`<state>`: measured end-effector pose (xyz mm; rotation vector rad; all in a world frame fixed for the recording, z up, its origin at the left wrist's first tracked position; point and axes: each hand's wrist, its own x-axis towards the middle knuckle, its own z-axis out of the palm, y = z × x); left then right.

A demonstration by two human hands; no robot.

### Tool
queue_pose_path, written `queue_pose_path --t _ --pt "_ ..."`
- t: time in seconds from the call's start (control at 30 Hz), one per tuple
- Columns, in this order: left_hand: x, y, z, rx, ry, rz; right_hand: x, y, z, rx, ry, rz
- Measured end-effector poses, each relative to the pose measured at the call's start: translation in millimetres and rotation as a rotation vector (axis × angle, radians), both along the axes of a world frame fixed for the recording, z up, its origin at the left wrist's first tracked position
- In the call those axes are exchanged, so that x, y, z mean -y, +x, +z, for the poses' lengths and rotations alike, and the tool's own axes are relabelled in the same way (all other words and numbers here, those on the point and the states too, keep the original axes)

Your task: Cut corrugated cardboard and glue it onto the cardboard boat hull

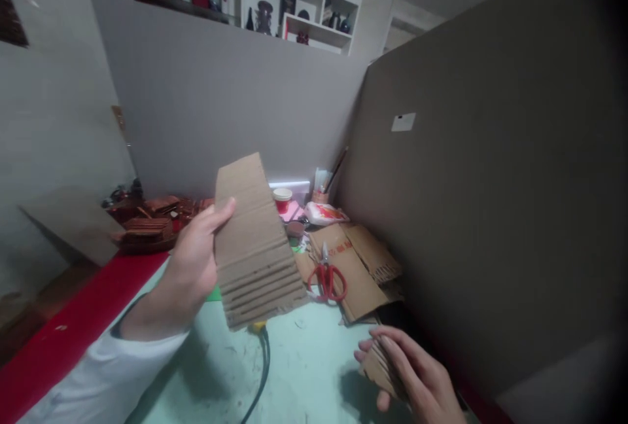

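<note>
My left hand [199,247] grips the left edge of a flat cardboard piece [252,228], thumb on its face, held up over the table. Ridged corrugation shows across the lower part of that piece; its bottom edge is ragged. Low on the right, my right hand [417,371] is closed around a smaller stack of cardboard scraps [380,368], partly hidden by the fingers. Between the hands and farther back, red-handled scissors [326,280] lie by a larger cardboard sheet [350,273] with red print.
A red and white cup [282,200], a pen holder [320,195] and a white-and-red packet [326,212] stand at the back. Reddish-brown pieces [147,231] are piled back left. A dark cable [265,358] crosses the pale green tabletop [304,371]. Grey panels [235,97] enclose the table.
</note>
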<state>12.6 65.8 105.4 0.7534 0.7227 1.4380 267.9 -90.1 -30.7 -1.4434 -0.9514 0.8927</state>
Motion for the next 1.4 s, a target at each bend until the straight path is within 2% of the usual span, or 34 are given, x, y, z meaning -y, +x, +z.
queue_pose_path --t 0.1,0.23,0.3,0.4,0.47,0.53,0.6,0.63,0.73,0.8,0.83,0.9,1.0,1.1,1.27,1.4 --pt "0 -1 1.9 -0.026 -0.025 -0.014 -19 -3 12.3 0.065 -0.03 -0.023" --pt "-3 -2 5.0 -0.043 -0.044 -0.031 -38 11 28.1 0.511 0.092 -0.049" --pt "-5 0 6.2 -0.051 -0.047 -0.049 -50 24 37.8 0.657 0.15 -0.051" --pt "-8 4 5.0 -0.083 0.001 -0.081 -75 46 53.1 0.74 0.152 -0.063" --pt "-10 7 1.6 -0.103 0.048 -0.098 -93 57 64.3 0.791 0.163 -0.128" --pt "-12 9 -3.1 -0.116 0.069 -0.129 -109 55 77.5 0.823 0.213 -0.195" --pt "-13 12 -7.9 -0.121 0.086 -0.179 -119 39 92.3 0.825 0.29 -0.185" --pt "-13 13 -10.0 -0.116 0.098 -0.209 -121 25 99.6 0.811 0.329 -0.144" --pt "-8 19 -15.4 -0.108 0.126 -0.275 -122 -26 117.3 0.707 0.405 0.125" --pt "-2 24 -18.4 -0.111 0.136 -0.306 -123 -58 123.4 0.367 0.482 0.315" --pt "1 27 -19.8 -0.109 0.14 -0.324 -126 -71 124.4 0.24 0.495 0.347" --pt "6 32 -22.9 -0.092 0.13 -0.358 -133 -90 123.0 0.023 0.517 0.326" --pt "7 37 -27.2 -0.118 0.139 -0.368 -142 -98 116.9 -0.166 0.516 0.271" --pt "4 37 -31.3 -0.259 0.223 -0.388 -147 -91 114.0 -0.225 0.538 0.192" --pt "4 42 -39.3 -0.377 0.27 -0.552 -150 -69 119.9 -0.288 0.567 0.013" --pt "7 43 -35.6 -0.511 0.353 -0.577 -147 -55 128.0 -0.278 0.642 -0.114"
